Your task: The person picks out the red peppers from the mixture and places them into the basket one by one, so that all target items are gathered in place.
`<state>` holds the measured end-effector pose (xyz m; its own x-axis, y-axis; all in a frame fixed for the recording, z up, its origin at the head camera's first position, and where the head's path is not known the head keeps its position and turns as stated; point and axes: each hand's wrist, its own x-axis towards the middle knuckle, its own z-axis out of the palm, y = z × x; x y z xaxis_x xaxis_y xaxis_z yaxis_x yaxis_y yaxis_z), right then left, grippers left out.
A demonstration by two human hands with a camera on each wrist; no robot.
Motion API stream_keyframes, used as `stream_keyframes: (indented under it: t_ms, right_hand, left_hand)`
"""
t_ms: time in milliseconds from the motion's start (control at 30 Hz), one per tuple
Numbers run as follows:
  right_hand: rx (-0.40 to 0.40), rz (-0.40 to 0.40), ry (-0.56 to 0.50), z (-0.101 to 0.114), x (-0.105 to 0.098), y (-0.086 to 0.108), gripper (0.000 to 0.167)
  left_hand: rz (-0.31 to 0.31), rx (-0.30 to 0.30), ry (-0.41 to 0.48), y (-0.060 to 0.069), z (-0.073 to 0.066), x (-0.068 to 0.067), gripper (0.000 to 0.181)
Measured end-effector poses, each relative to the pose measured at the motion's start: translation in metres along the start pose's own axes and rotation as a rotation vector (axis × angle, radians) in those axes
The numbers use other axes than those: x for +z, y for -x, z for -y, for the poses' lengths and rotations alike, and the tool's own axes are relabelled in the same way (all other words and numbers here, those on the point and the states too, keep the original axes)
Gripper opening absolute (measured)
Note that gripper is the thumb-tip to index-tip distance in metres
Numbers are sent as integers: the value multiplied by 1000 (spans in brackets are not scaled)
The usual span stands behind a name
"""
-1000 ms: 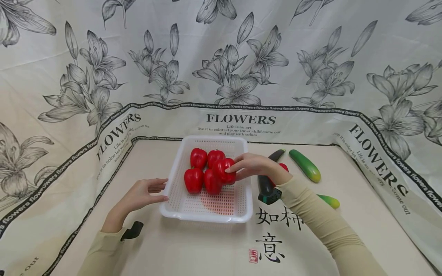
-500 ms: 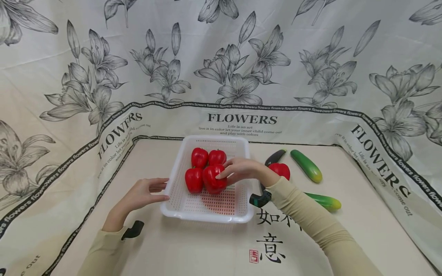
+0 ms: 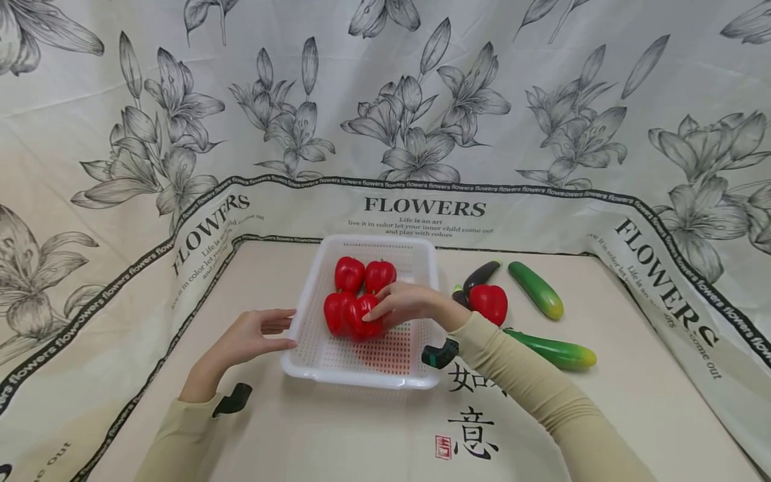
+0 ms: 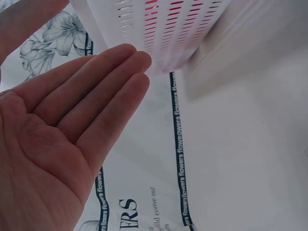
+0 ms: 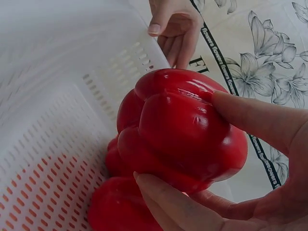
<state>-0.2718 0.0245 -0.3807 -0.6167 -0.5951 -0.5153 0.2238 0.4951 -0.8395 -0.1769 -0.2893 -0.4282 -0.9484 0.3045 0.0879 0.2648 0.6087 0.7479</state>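
A white perforated plastic basket [image 3: 361,380] holds several red bell peppers, among them two at the back [image 3: 350,274] and one at the front left [image 3: 335,313]. Between thumb and fingers, my right hand [image 3: 411,304] grips a glossy red bell pepper [image 5: 180,132] inside the basket, close above another pepper [image 5: 120,207]. My left hand [image 3: 247,337] is at the basket's left wall, its thumb and fingertips by the rim. In the left wrist view its fingers [image 4: 103,96] are extended beside the slotted wall; firm contact is hard to tell.
Right of the basket lie a red bell pepper [image 3: 488,304], dark eggplants [image 3: 482,275] and two green cucumber-like vegetables, one at the back [image 3: 535,289] and one nearer [image 3: 557,351]. A flower-printed cloth [image 3: 385,100] hangs behind and along the sides of the table.
My right hand has carried the held bell pepper left and slightly toward the front, over the other peppers. More of the vegetables on the right now shows. My left hand stays at the basket.
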Motion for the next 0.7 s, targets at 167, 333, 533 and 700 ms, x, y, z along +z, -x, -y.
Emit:
stream_keyframes:
  t_ms: [167, 333, 533, 700]
  right_hand:
    - [-9, 7, 6, -1, 7, -4, 55]
    - [-6, 23, 11, -2, 13, -8, 52]
    - [-6, 48, 51, -3, 22, -14, 47]
    - [-18, 75, 111, -4, 27, -20, 45]
  left_hand:
    - [2, -4, 2, 0, 0, 0, 65]
    - [8, -10, 6, -1, 1, 0, 65]
    - [7, -14, 4, 0, 1, 1, 65]
    - [7, -19, 2, 0, 0, 0, 64]
